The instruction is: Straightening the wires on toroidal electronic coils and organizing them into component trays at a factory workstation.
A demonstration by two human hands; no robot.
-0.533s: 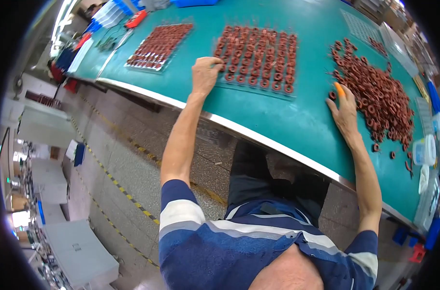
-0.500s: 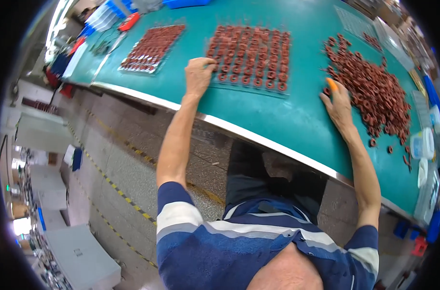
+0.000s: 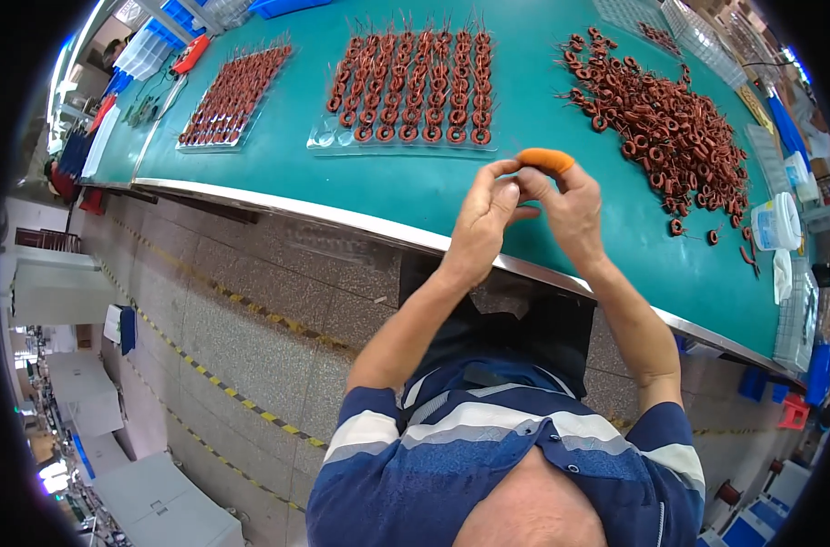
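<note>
My left hand (image 3: 482,221) and my right hand (image 3: 570,210) meet over the front edge of the green table, fingertips pinched together. An orange finger cover (image 3: 544,161) sits on one finger of my right hand. Whatever the fingers hold is hidden behind them; faint thin wire ends seem to stick up there. Left of my hands, beyond them, lies a clear plastic tray (image 3: 406,149) with rows of reddish-brown wire-wound ring coils (image 3: 411,87). Bare round pockets show at its near left corner. To the right spreads a loose heap of the same coils (image 3: 684,137).
Another filled coil tray (image 3: 237,96) lies farther left, near a red tool (image 3: 190,55). Clear trays (image 3: 629,20) lie at the back right. A white tub (image 3: 776,222) stands at the right edge, and a metal strip (image 3: 342,210) borders the table (image 3: 278,173).
My right hand has come left from the coil heap, and my left hand has moved right, away from the middle tray. Both now meet. The whole view has shifted slightly.
</note>
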